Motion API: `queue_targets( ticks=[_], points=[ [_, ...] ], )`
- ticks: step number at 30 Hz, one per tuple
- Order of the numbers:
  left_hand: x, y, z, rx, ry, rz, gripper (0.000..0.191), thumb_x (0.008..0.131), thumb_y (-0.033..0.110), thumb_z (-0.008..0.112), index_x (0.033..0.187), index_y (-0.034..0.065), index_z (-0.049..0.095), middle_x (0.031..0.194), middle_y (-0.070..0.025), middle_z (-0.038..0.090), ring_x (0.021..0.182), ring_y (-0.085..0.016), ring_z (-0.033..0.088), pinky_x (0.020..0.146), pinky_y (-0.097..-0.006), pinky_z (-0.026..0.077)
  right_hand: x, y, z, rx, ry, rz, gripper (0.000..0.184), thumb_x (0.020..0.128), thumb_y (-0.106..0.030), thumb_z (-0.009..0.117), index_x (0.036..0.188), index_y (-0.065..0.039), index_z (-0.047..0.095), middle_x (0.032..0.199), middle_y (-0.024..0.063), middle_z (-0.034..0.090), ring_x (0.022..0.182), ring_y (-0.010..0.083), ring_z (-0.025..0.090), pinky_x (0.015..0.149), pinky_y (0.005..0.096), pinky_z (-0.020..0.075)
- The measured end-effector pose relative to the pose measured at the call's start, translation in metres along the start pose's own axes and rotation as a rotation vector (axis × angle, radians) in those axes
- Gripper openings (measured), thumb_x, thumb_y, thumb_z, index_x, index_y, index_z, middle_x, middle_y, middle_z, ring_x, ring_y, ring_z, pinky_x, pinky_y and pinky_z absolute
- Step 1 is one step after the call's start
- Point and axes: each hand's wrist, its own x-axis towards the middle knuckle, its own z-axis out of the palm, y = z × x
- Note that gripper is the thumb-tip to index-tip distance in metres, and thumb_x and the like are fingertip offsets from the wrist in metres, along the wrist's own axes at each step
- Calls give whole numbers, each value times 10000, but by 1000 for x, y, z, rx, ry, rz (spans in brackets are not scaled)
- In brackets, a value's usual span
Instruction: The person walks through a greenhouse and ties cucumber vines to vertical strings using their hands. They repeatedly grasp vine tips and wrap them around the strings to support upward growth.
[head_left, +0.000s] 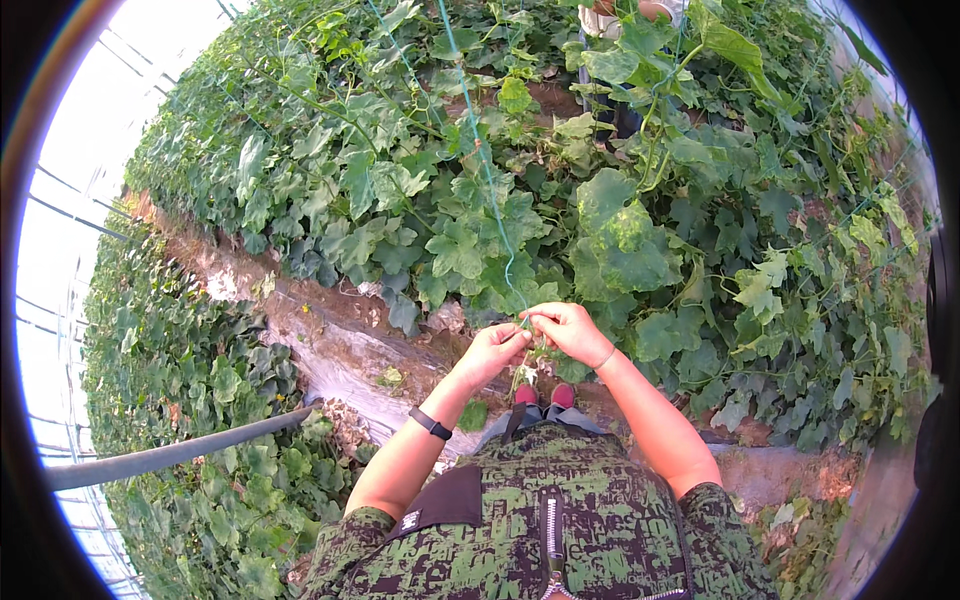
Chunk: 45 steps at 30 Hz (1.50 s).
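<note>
Both hands meet in front of my body, just above the red shoes. My right hand (571, 331) pinches the lower end of a teal twine (493, 187) that runs down from overhead. Touching it, my left hand (493, 352) has thumb and forefinger closed on the same spot, where twine and a thin green stem come together. A small pale leafy piece (527, 373) hangs just below the fingers. What lies between the fingertips is partly hidden. Broad green vine leaves (457, 251) grow beyond the hands.
A dense row of climbing vines on strings fills the far side. Another person (600, 22) stands behind leaves at the top. A grey pole (187, 448) slants in from the left. Plastic sheeting (337, 360) covers soil between rows, with dry leaves on it.
</note>
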Motion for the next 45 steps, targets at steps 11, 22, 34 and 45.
queue_targets(
  ticks=[11, 22, 34, 45],
  points=[
    [-10, -8, 17, 168, 39, 189, 188, 1021, 193, 584, 1041, 28, 672, 944, 7, 673, 817, -53, 607, 725, -249, 542, 16, 17, 8, -201, 68, 157, 151, 819, -153, 719, 849, -5, 717, 676, 73, 689, 569, 119, 641, 516, 279, 502],
    [-24, -38, 2, -410, 168, -29, 220, 995, 168, 622, 1181, 51, 629, 981, 13, 647, 765, -87, 646, 713, -275, 598, 8, -4, 6, -360, -249, -354, 145, 853, -103, 661, 975, -78, 736, 870, 87, 660, 766, 236, 660, 692, 333, 524],
    [-34, -23, 11, -539, 111, -1, 186, 1022, 170, 566, 1158, 50, 606, 1020, -33, 675, 864, -147, 679, 748, -272, 575, -2, -16, 7, -390, -115, -491, 82, 857, -66, 663, 927, -58, 704, 849, 97, 640, 755, 259, 650, 679, 342, 519],
    [-30, -34, 12, -727, 85, -81, 184, 988, 166, 623, 1137, 58, 627, 1047, -63, 664, 916, -191, 674, 761, -294, 583, -13, -11, -3, -474, -110, -601, 98, 835, -76, 684, 932, -78, 697, 833, 92, 624, 753, 277, 641, 668, 363, 516]
  ],
)
